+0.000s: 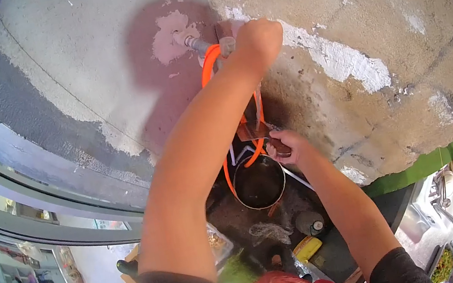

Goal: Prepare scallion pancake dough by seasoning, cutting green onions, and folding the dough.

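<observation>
My left hand is raised at the wall, its fingers curled out of sight beside the translucent fitting of a tap; whether it grips the tap cannot be seen. An orange hose loops down from the pipe behind my left forearm. My right hand holds the dark wooden handle of a broad-bladed knife, low by the wall. A clear stream, seemingly water, falls to the blade. Below stands a round bucket with dark contents, and the hose hangs at its rim.
Nearer to me lie crumpled clear plastic, a dark rounded container and a yellow object. A clear tray of food is partly behind my left arm. Metal trays and utensils stand at right, a sliding-door frame at left.
</observation>
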